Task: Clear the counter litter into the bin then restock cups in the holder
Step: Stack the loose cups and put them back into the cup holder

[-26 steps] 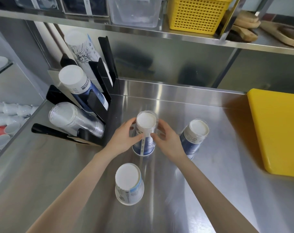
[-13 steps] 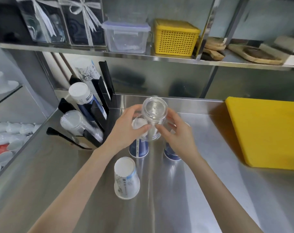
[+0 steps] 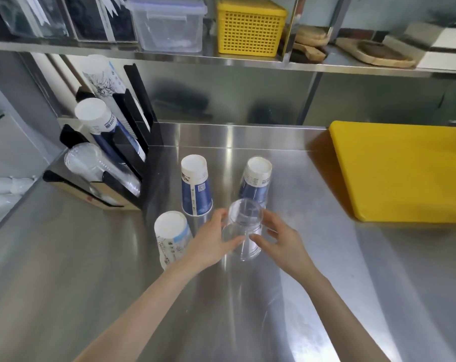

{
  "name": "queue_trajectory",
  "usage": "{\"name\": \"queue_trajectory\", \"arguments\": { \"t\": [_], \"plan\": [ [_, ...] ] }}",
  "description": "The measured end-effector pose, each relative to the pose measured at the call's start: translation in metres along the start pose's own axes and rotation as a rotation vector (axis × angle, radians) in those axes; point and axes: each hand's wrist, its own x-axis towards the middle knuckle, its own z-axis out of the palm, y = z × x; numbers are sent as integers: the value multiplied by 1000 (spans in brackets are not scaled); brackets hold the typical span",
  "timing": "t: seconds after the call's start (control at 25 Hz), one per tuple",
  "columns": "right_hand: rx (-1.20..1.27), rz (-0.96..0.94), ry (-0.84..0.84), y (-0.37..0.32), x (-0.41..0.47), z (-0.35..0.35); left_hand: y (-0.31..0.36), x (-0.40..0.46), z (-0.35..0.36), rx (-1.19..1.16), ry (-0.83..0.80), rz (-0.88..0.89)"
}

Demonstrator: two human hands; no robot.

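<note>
- Head view: my left hand [image 3: 211, 241] and right hand [image 3: 279, 237] cup the clear cup [image 3: 243, 229] from both sides, fingers curled round it, upside down near the counter [image 3: 313, 283] in front of the paper cups [image 3: 195, 188].
- I should grip lightly; thin plastic likely buckles.
- Then slide it onto the clear stack in the holder [image 3: 132, 142], mouths aligned.
</note>
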Motion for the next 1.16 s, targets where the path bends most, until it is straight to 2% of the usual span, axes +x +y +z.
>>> {"name": "queue_trajectory", "arguments": {
  "t": [0.32,0.64,0.88,1.16],
  "plan": [
    [25,131,-16,35,-9,12,-19,-3,27,7,-78,-65],
    [-5,157,-49,40,-7,6,-16,2,15,97,-206,-18],
    [-1,148,41,35,18,-21,19,27,-15,-41,-64,-26],
    [-130,67,74,15,92,-41,27,93,-7,71,-31,-122]
  ]
}}
